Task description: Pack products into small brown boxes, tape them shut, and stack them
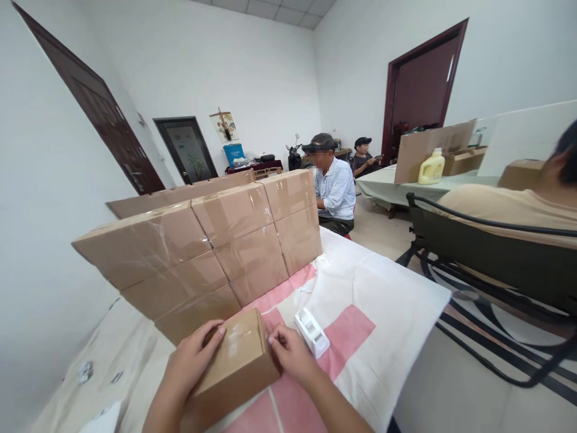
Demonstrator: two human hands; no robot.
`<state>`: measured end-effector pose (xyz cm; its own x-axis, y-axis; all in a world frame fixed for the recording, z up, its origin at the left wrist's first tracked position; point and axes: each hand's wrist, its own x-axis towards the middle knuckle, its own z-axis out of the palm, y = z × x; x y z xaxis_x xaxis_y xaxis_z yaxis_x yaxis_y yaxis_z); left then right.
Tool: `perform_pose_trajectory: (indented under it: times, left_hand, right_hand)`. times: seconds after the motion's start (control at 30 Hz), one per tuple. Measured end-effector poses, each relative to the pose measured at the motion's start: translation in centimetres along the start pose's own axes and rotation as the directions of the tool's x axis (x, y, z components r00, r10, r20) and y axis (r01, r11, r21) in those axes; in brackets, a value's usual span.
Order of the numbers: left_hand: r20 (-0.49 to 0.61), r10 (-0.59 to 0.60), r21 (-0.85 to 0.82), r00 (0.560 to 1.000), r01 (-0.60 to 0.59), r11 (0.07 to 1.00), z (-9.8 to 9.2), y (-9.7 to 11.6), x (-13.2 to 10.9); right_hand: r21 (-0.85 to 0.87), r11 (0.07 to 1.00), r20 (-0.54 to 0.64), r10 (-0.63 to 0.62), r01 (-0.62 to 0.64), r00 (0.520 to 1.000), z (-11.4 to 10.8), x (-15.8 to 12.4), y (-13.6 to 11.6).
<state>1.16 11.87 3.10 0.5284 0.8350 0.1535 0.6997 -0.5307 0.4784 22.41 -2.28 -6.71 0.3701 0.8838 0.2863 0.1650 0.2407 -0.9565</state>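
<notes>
A closed cardboard box (238, 352) lies on the cloth in front of me, with a strip of clear tape on its top. My left hand (198, 352) grips its left side, fingers bent over the top near the back edge. At the box's right end, my right hand (288, 349) is closed in a pinch against the edge. What is between those fingertips is too small to make out. Just right of that hand stands a white tape dispenser (312, 332) on the pink and white cloth (351, 328).
Behind the box rises a wall of stacked, taped cardboard boxes (243, 240). A person in a light shirt (338, 189) sits beyond it. At right, another person leans back in a dark chair (491, 258). A yellow jug (431, 167) stands on a farther table. Small scraps (85, 371) lie at left.
</notes>
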Motion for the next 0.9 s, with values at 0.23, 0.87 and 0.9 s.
perform_pose_trajectory:
  times: [0.23,0.87,0.9]
  left_hand:
    - [0.027,0.012,-0.091,1.0,-0.009,0.996,-1.4,-0.7,-1.0]
    - [0.064,0.054,-0.108,0.996,-0.047,0.993,-1.3,-3.5,-0.1]
    - [0.07,0.057,-0.112,0.996,-0.049,0.993,-1.3,-3.5,-0.1]
  right_hand:
    - [0.091,0.992,0.106,0.083,-0.093,0.991,0.8,-0.7,-0.6]
    - [0.139,0.981,0.244,0.098,-0.135,0.965,2.3,-1.1,0.8]
    - [0.123,0.982,0.237,0.109,-0.141,0.965,2.3,-1.1,1.0]
